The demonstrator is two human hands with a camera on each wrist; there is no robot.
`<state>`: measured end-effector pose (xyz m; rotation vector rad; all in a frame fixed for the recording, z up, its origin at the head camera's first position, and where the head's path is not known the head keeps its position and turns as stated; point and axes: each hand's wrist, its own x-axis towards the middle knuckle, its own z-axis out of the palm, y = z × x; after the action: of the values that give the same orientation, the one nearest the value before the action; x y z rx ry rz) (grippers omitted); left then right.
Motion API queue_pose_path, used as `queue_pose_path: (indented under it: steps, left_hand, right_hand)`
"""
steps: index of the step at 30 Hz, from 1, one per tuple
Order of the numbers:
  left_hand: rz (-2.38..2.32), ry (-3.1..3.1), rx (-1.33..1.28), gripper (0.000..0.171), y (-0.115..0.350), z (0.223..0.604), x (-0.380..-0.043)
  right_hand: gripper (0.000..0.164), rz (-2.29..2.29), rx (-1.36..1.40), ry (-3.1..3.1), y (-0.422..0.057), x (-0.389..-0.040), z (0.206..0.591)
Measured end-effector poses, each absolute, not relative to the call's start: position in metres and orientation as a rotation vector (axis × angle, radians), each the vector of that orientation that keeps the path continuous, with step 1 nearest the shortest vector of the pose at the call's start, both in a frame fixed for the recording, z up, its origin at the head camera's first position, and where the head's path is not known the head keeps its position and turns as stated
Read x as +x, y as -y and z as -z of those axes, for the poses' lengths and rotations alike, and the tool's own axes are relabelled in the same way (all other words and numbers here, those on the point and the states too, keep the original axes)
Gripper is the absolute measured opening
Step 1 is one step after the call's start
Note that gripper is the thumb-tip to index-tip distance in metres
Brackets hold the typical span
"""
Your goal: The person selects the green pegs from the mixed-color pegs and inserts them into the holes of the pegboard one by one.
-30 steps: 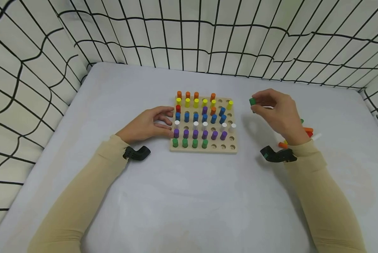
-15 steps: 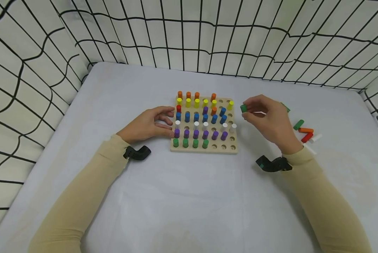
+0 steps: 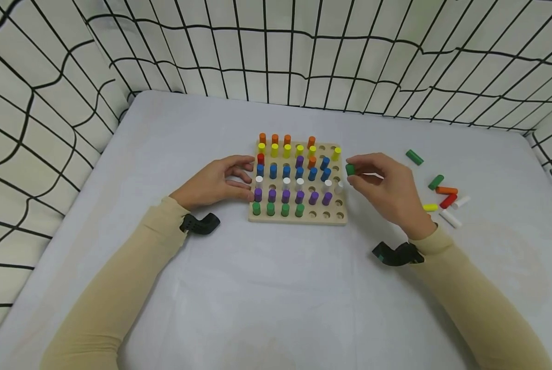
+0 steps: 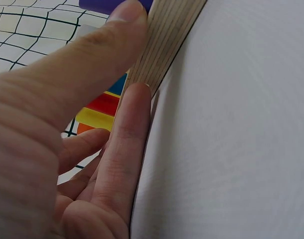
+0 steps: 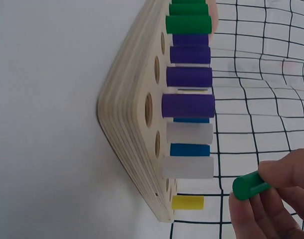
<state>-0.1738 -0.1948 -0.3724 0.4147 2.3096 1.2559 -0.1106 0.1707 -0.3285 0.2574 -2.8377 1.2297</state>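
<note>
Seemingly we are filling the wooden pegboard (image 3: 319, 220): our right hand (image 3: 388, 190) is pinching a green peg (image 3: 350, 169) near the board's right edge; our left hand (image 3: 215, 180), loosely spread, is touching its left. Seating calls for aligning over a bare hole (image 3: 312, 214).

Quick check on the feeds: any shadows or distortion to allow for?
Head: soft shadow on the table near the right hand; black grid lines look bent, cause unclear. Left wrist: dark shadow along the board. Right wrist: green peg shows distinctly.

Downward head view, wrist close-ups sharing pegboard (image 3: 319, 207)
</note>
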Motion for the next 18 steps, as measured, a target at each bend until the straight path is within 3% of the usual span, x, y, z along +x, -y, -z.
queue_pose_path:
  steps: [18]
  left_hand:
    - [-1.266, -2.297, 0.420, 0.088, 0.195, 0.370, -0.172]
  right_hand:
    - [0.033, -1.316, 0.436, 2.758, -0.161, -0.091, 0.335]
